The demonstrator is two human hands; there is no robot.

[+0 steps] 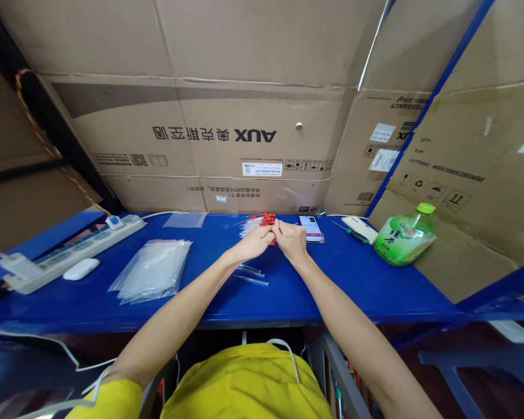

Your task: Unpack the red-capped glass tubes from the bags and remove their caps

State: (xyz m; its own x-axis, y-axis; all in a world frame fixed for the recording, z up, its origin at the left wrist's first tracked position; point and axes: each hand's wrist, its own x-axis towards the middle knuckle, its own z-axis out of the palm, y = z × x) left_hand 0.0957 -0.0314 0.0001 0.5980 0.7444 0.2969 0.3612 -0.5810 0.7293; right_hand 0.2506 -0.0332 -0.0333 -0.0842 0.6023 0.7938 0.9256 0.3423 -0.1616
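My left hand (257,242) and my right hand (290,238) meet above the blue table, knuckles close together. Both have their fingers closed, and whatever is pinched between them is hidden. Just behind the left hand lies a pile of slender white-and-clear pieces with red ends (267,218). A bit of red also shows beneath the fingers. In front of the hands, a few thin clear tubes (252,280) rest on the table. A phone with a lit screen (310,227) lies right behind my right hand.
A stack of clear plastic bags (155,270) lies left on the blue table (218,302), with another bag (186,220) behind. Farther left are a power strip (82,247) and white case (81,269). At right stand a green bottle (405,235) and white device (358,228). Cardboard (244,105) walls the back.
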